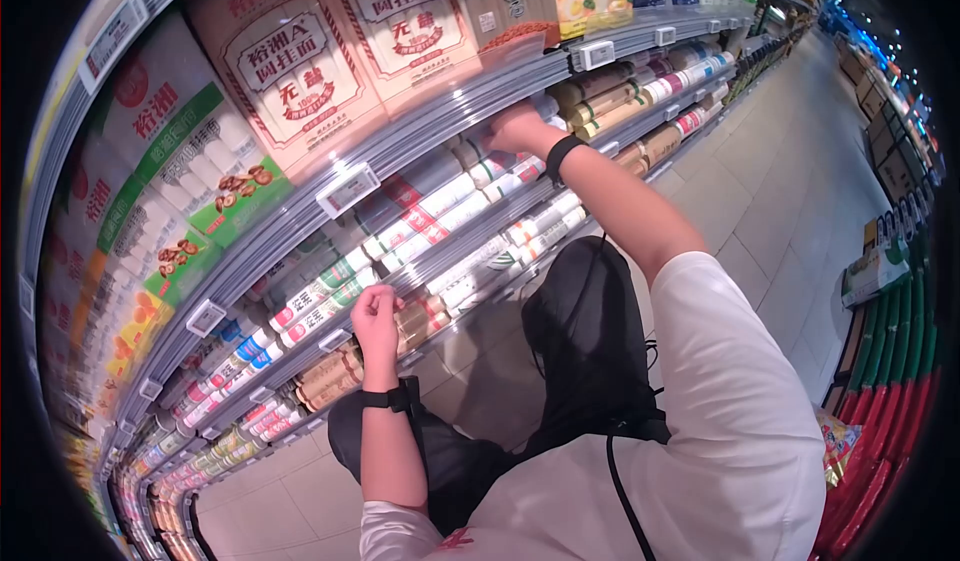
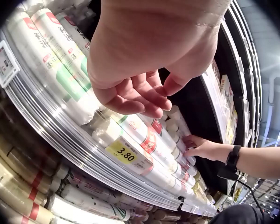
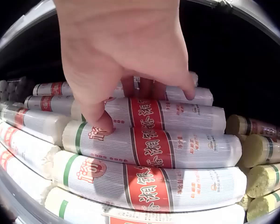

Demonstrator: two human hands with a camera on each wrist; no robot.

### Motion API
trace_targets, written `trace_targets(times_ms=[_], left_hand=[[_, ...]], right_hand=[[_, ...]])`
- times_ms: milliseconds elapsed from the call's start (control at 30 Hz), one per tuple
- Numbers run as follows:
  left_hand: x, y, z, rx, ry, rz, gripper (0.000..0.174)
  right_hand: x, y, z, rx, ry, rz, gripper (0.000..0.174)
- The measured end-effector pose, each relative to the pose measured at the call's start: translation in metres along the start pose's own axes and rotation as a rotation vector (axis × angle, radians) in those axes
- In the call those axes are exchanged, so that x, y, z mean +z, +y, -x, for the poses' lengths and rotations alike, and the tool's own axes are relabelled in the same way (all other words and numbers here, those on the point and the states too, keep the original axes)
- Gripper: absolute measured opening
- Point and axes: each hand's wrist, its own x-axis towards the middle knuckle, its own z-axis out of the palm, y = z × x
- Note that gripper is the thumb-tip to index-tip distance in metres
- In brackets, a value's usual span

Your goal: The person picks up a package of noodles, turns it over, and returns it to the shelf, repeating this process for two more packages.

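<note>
In the right wrist view, my right hand (image 3: 126, 56) reaches over white noodle rolls with red bands (image 3: 151, 147), its fingers spread across a roll (image 3: 191, 115) towards the back of the shelf. Thumb and fingertips touch the rolls' wrappers; none is lifted. The head view has the right hand (image 1: 520, 129) partly under the upper shelf's edge. My left hand (image 1: 378, 311) hangs in front of the lower shelves, fingers loosely curled and holding nothing. Green-and-white rolls (image 2: 67, 70) lie behind the left hand (image 2: 149, 60) in the left wrist view.
Large noodle packs (image 1: 300, 76) stand on the upper shelf. Price tags (image 1: 348, 189) line the shelf edges, and a yellow 3.80 label (image 2: 122, 152) sits at the rolls' front. Yellowish rolls (image 3: 263, 179) lie right of the white ones. Tiled floor (image 1: 745, 181) runs along the shelving.
</note>
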Motion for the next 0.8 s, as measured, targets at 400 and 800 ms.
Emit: trace_targets(times_ms=[400, 800], left_hand=[[-0.002, -0.006, -0.004, -0.044, 0.008, -0.037, 0.010], [-0.006, -0.012, -0.007, -0.043, 0.009, -0.058, 0.011]], right_hand=[[-0.014, -0.057, -0.001, 0.284, -0.104, -0.120, 0.091], [0.007, 0.020, -0.020, 0.403, 0.057, -0.160, 0.060]])
